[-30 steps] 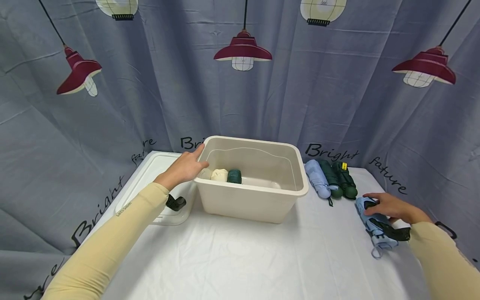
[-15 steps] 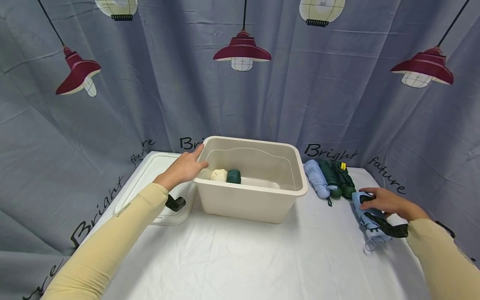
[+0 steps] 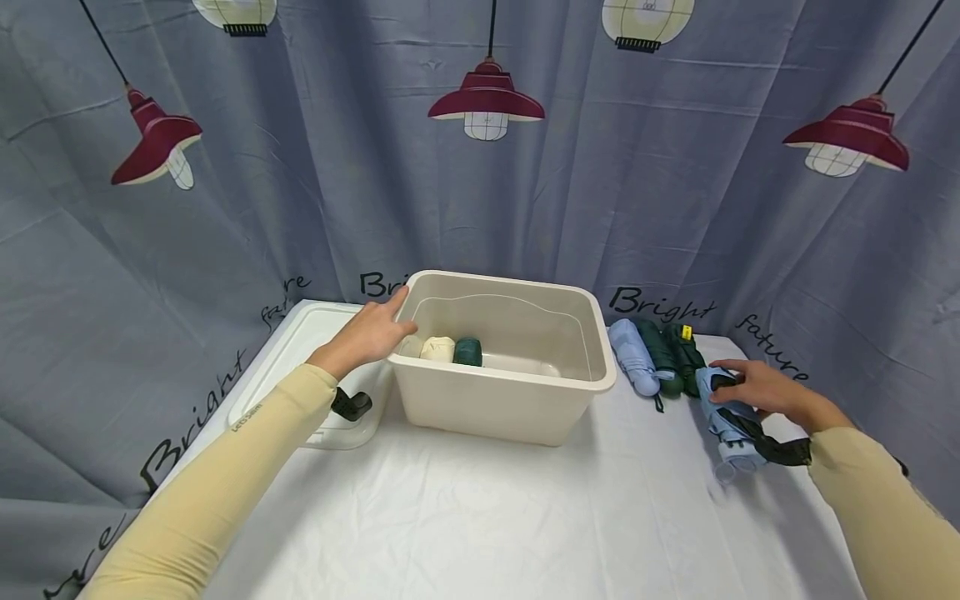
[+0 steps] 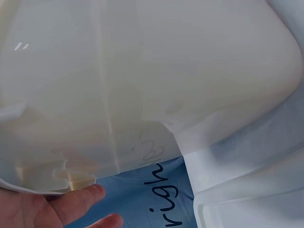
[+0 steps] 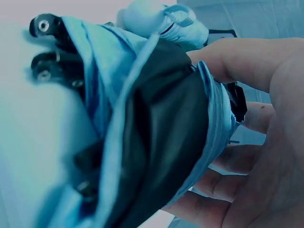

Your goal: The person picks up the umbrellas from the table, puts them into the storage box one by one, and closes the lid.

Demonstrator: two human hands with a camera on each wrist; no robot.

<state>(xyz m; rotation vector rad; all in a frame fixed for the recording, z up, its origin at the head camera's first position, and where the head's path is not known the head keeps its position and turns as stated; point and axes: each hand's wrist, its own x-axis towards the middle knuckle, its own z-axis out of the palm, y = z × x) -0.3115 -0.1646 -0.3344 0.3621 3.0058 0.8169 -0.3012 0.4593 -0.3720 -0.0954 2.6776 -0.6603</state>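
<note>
My right hand (image 3: 768, 392) grips a light blue folded umbrella (image 3: 723, 425) at the table's right. In the right wrist view the umbrella's black inner cloth (image 5: 161, 109) and rib joints (image 5: 45, 71) show, thumb on one side and fingers on the other. Just beyond lie another light blue umbrella (image 3: 633, 357) and two dark green ones (image 3: 660, 354), side by side. My left hand (image 3: 371, 337) rests on the left rim of a beige plastic bin (image 3: 495, 408), index finger straight along it. Inside the bin sit a cream roll (image 3: 437, 349) and a dark green roll (image 3: 468, 352).
A white lid (image 3: 300, 358) lies flat left of the bin, partly under my left forearm. White cloth (image 3: 480, 517) covers the table. A grey-blue curtain (image 3: 337, 167) with printed lamps hangs close behind the table and along both sides.
My right hand has moved left and away from me with the light blue umbrella, closer to the row of umbrellas. The left hand and the bin have stayed in place.
</note>
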